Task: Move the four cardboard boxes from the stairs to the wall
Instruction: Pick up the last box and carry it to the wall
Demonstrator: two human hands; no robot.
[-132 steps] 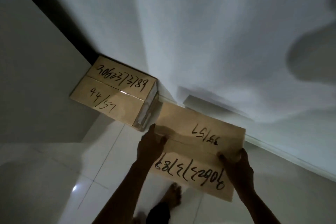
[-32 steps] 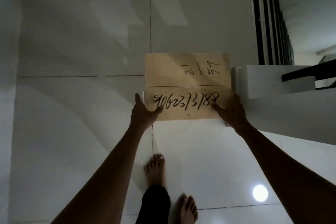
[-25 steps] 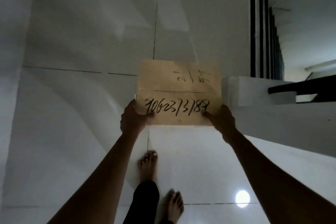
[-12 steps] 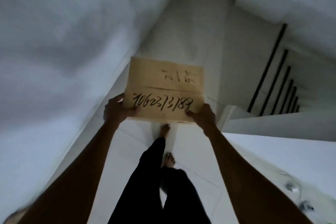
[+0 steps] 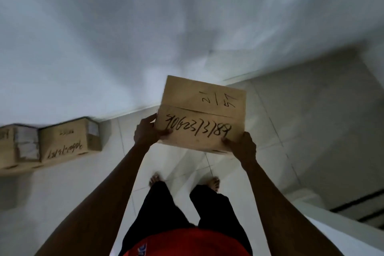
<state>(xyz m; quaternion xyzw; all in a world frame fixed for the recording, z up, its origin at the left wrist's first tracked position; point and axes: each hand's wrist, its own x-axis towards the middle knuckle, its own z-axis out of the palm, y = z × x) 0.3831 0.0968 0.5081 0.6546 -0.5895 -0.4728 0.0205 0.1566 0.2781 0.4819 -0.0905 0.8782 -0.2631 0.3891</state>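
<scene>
I carry a cardboard box (image 5: 202, 113) marked "21/57" and a long handwritten number, held above the floor in front of me. My left hand (image 5: 146, 132) grips its left near edge and my right hand (image 5: 242, 147) grips its right near corner. Two more cardboard boxes rest on the floor against the white wall (image 5: 145, 27) at the left: one (image 5: 67, 139) with upside-down writing on top, and another (image 5: 12, 147) cut off by the frame edge.
White floor tiles (image 5: 270, 151) spread below me, with my bare feet and dark trousers visible. The white stair wall and dark steps (image 5: 353, 210) lie at the lower right. A corner of the room sits ahead to the right.
The view has swung left from the stairs toward the wall, bringing the two placed boxes into sight. Both hands keep the same hold on the carried box.
</scene>
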